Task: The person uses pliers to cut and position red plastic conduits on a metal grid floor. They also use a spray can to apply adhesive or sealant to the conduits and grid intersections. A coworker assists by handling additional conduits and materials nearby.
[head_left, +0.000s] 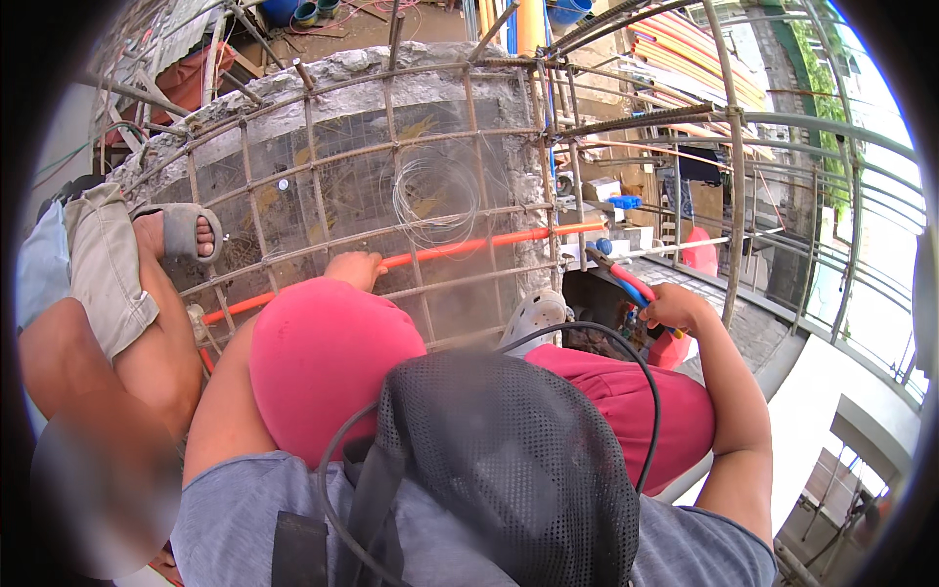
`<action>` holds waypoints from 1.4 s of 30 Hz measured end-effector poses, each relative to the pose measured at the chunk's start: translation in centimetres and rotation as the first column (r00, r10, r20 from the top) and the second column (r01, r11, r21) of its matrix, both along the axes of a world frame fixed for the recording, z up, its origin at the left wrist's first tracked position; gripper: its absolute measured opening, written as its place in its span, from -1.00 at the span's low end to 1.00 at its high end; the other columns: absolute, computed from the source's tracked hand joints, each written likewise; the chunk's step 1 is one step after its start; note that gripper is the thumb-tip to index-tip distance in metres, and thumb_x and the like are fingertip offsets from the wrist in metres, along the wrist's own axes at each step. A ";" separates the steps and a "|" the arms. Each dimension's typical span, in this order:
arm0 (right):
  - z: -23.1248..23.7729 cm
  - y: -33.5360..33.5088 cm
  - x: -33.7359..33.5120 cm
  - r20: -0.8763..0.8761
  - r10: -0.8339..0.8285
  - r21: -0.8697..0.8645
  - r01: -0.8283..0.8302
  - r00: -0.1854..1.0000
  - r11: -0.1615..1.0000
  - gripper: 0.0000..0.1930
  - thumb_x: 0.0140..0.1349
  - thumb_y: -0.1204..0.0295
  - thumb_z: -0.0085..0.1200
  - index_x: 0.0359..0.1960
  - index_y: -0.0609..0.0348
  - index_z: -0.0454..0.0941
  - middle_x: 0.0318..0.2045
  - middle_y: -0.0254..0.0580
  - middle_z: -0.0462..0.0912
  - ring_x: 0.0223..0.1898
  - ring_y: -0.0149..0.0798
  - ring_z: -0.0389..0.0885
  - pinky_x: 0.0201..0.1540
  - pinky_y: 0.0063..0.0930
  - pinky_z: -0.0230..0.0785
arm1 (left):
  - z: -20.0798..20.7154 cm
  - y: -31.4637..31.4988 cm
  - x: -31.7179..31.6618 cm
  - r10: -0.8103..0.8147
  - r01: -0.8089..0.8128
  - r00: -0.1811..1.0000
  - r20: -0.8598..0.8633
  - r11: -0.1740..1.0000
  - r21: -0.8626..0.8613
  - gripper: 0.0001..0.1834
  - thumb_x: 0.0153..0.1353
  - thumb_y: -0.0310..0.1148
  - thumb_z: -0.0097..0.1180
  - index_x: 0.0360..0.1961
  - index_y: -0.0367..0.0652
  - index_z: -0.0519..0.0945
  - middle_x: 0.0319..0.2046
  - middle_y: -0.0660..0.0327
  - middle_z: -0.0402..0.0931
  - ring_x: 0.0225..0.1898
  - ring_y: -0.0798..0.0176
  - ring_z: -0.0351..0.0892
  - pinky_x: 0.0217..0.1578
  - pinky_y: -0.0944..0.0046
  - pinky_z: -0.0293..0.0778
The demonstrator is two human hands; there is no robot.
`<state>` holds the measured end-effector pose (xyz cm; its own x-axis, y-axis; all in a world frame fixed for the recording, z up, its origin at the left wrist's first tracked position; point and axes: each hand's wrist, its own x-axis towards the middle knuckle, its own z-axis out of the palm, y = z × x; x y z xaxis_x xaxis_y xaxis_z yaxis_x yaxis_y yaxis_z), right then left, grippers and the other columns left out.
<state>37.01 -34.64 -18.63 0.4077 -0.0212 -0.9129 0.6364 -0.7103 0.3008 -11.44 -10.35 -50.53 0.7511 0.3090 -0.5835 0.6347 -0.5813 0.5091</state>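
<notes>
My left hand (354, 268) reaches forward past my knee in pink shorts and rests on the rebar grid (323, 161), next to an orange conduit pipe (469, 245) that runs across the mesh. Whether its fingers grip a bar is hidden. My right hand (673, 308) is closed on pliers (626, 284) with red and blue handles, their jaws pointing up-left toward the grid's right edge. A coil of thin tie wire (435, 196) lies on the mesh just above the pipe.
Another person squats at the left, a sandalled foot (181, 233) on the mesh. My white clog (533, 315) stands on the grid's edge. Curved vertical rebar (734, 166) rises at the right, with a drop to lower floors beyond. A black mesh pouch (499, 470) hangs on my chest.
</notes>
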 end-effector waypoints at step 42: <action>-14.4 -1.4 0.0 -0.230 0.380 -0.011 -0.393 0.896 0.920 -0.78 0.19 0.52 0.21 -0.21 0.40 0.80 -0.31 0.16 0.82 -0.31 0.06 0.87 -0.30 -0.07 0.73 | -0.1 0.2 -0.7 -0.033 0.035 0.995 0.097 0.999 -0.024 -0.62 0.59 -0.05 0.03 -0.08 -0.14 0.67 -0.18 -0.03 0.73 -0.07 -0.27 0.70 -0.03 -0.27 0.56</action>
<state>37.00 -36.03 -33.03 0.1846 0.0438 -0.9818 0.9114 -0.3814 0.1544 -12.17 -10.19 -50.64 0.8140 0.2680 -0.5154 0.5621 -0.5875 0.5822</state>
